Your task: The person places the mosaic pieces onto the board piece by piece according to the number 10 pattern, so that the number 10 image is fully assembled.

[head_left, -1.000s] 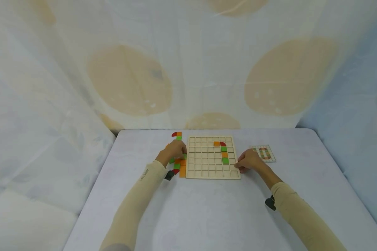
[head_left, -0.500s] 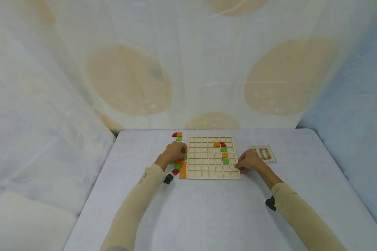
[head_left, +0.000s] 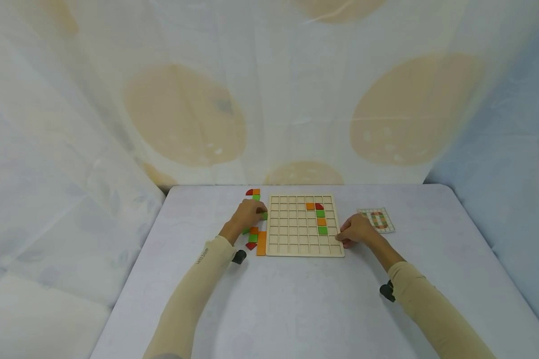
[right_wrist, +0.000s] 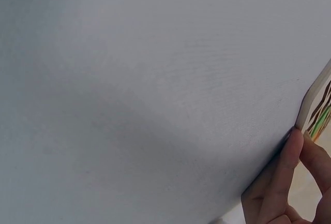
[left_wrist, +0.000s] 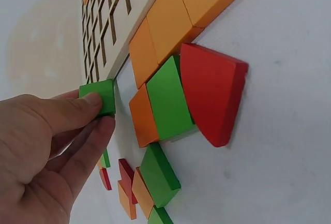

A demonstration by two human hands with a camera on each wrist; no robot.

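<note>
A wooden grid board (head_left: 292, 234) lies flat on the table, holding a short column of orange, red and green tiles (head_left: 320, 218) near its right side. My left hand (head_left: 250, 214) is at the board's left edge and pinches a green square tile (left_wrist: 99, 97) between thumb and fingers, also seen from the head as the green square tile (head_left: 264, 216). Loose orange, green and red tiles (left_wrist: 176, 87) lie beside it on the table. My right hand (head_left: 356, 230) rests with curled fingers against the board's right edge (right_wrist: 310, 105), the fingertips (right_wrist: 296, 141) touching it.
A small pattern card (head_left: 377, 220) lies to the right of the board. More loose tiles (head_left: 253, 194) sit at the board's far left corner. The white table (head_left: 296, 304) is ringed by draped fabric with large tan dots.
My left hand has lifted slightly away from the tile pile toward the far side, with the green tile between its fingers. The right hand has stayed put.
</note>
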